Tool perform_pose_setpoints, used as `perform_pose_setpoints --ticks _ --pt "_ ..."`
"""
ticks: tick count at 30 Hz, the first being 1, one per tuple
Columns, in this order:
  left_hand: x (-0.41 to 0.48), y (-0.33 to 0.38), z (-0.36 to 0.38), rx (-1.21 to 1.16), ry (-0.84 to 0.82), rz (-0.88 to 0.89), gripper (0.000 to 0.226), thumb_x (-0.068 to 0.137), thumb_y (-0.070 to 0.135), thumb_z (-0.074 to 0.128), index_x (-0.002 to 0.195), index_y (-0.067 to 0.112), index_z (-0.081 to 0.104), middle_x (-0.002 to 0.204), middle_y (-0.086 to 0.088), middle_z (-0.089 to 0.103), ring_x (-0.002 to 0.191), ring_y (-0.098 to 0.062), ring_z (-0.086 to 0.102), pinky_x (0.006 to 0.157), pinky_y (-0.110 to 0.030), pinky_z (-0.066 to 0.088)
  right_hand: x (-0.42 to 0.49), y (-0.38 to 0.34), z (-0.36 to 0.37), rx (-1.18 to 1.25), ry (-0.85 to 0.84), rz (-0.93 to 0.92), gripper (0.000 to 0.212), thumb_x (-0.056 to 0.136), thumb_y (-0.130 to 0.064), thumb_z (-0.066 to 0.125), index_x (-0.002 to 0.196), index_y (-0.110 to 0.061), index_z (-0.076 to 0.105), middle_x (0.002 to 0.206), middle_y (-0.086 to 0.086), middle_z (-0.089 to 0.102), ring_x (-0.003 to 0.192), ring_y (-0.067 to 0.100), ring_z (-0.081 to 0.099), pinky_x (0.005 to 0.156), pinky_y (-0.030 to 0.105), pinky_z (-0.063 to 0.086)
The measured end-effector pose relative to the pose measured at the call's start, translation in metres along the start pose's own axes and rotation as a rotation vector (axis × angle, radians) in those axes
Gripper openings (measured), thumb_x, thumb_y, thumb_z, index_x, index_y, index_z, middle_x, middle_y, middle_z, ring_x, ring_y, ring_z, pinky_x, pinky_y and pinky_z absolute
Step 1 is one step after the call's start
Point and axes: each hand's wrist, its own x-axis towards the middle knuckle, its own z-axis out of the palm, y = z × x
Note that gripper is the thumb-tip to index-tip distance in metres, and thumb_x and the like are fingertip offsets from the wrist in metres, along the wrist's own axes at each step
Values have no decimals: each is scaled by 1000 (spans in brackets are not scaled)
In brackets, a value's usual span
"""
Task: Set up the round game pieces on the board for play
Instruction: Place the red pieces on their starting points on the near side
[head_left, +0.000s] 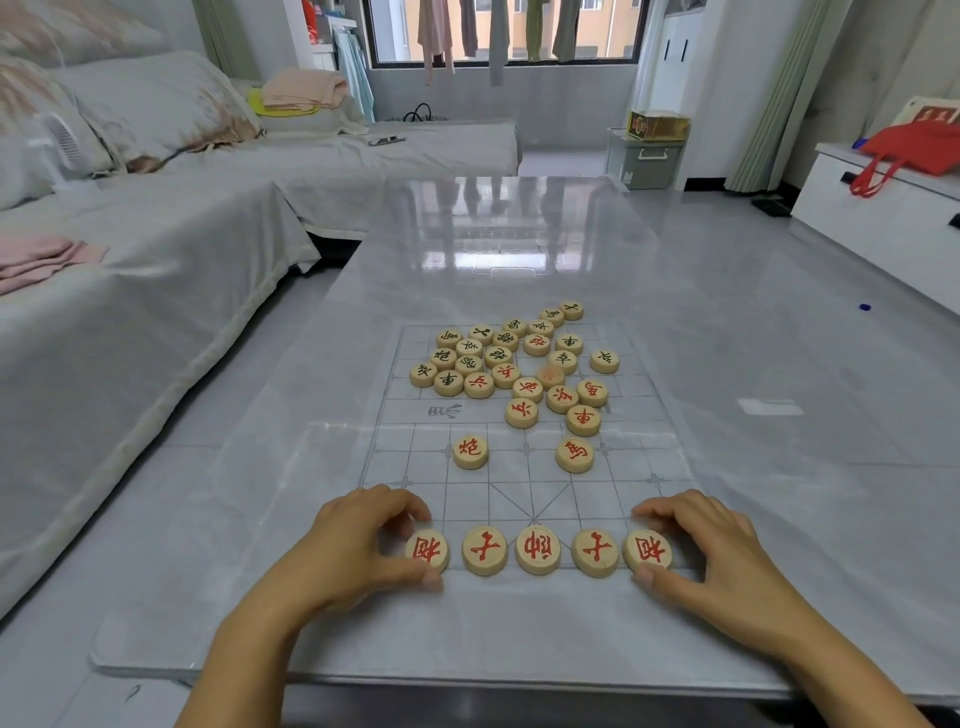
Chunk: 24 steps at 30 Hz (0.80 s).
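A clear plastic game board (644, 467) with a printed grid lies on the grey table. Five round wooden pieces with red characters stand in a row along its near edge. My left hand (358, 545) pinches the leftmost piece (427, 551) between thumb and fingers. My right hand (701, 551) pinches the rightmost piece (647, 552) the same way. Between them sit three red pieces, the middle one (538, 550) at the centre. Two single red pieces (470, 451) (574, 454) stand farther up the board. A loose pile of red and black pieces (498, 358) covers the far half.
The glossy table (519, 234) stretches away from me; its near edge runs just below my wrists. A covered sofa (156, 234) lines the left side. A white cabinet with a red bag (914, 150) stands at the right. Tiled floor lies on both sides.
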Motion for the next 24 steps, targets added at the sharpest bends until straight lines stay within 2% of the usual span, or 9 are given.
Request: perform_pose_setpoints --ticks 2,4,5,7,11,14,18,21,24 --pt "2 -3 -1 -124 102 -30 29 72 40 73 94 37 55 94 10 60 94 -9 55 83 -23 46 1 0 1 82 33 34 33 68 -61 52 99 -48 48 95 -23 55 103 -9 41 87 16 32" --pt "9 -4 1 -162 235 -38 22 80 36 66 98 28 58 95 7 60 94 -10 56 77 -19 44 5 1 0 203 62 86 16 81 -40 62 95 -44 54 93 -15 59 95 2 52 84 21 37" --pt "13 -3 2 -150 291 -37 21 84 35 62 102 26 58 98 7 60 96 -11 56 76 -18 42 8 0 -3 263 51 120 14 85 -30 62 93 -40 57 91 -12 61 92 6 56 81 22 39" --pt "23 -2 3 -116 354 -36 24 89 32 54 110 22 60 106 6 58 102 -11 53 82 -21 40 17 -1 -8 283 25 174 11 89 -26 55 96 -33 59 98 -11 62 95 9 57 78 21 42" --pt "39 -1 6 -34 315 -49 30 94 32 46 118 20 59 120 2 57 112 -15 51 98 -32 42 59 1 -12 -35 106 152 31 96 -26 41 123 -22 53 111 -3 54 109 15 48 93 27 39" --pt "44 0 7 44 286 -73 32 95 33 43 122 21 56 124 2 56 114 -16 49 101 -35 41 98 1 -9 -103 126 140 38 98 -20 35 135 -19 43 125 6 48 118 20 43 98 28 35" --pt "48 -1 6 58 294 -72 31 95 32 43 122 22 55 122 3 56 112 -15 49 99 -33 41 128 5 -2 -244 98 163 43 97 -19 33 139 -27 35 126 8 43 116 23 40 92 32 41" --pt "50 -2 5 62 288 -72 31 94 32 45 122 23 54 122 4 56 111 -14 49 99 -33 41 133 4 1 -321 119 169 41 97 -22 33 137 -29 39 125 7 43 116 24 38 86 33 43" --pt "50 -3 4 71 276 -70 31 93 33 47 122 23 53 122 4 55 111 -14 48 99 -32 41 123 3 -1 -367 161 150 38 96 -25 37 134 -25 43 132 4 44 118 22 41 90 32 42"
